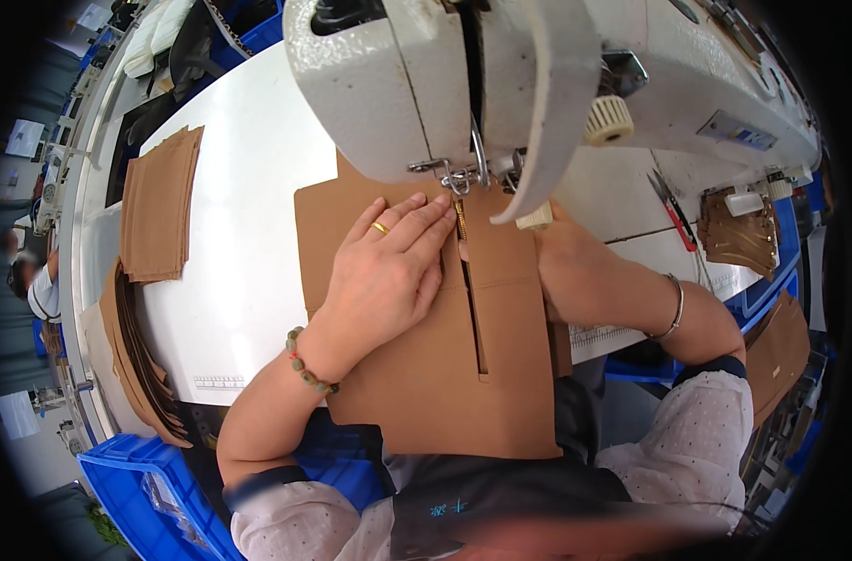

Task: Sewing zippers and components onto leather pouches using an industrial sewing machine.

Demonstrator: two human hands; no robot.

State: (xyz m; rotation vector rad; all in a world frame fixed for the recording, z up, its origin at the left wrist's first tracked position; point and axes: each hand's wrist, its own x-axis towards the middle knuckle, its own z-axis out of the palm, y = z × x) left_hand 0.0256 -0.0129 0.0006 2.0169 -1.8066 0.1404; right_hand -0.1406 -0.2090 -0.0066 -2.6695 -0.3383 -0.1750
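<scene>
A brown panel (426,383), leather-like, lies under the sewing machine's needle area and hangs over the front edge toward me. A long narrow slot runs down it, and a gold-toothed zipper (461,222) shows at the slot's far end. My left hand (393,262) rests flat on the panel left of the slot, fingers stretched out, fingertips close to the metal presser foot (459,179). At the panel's right edge is my right hand (571,266); its fingers are hidden by the panel and the machine. Something skin-coloured shows through the slot.
The white sewing machine head (379,93) stands over the far side. A stack of brown pieces (161,206) lies left, with more pieces (131,346) draped below. Red-handled snips (674,215) and zippered brown parts (739,234) are right. A blue crate (145,496) stands lower left.
</scene>
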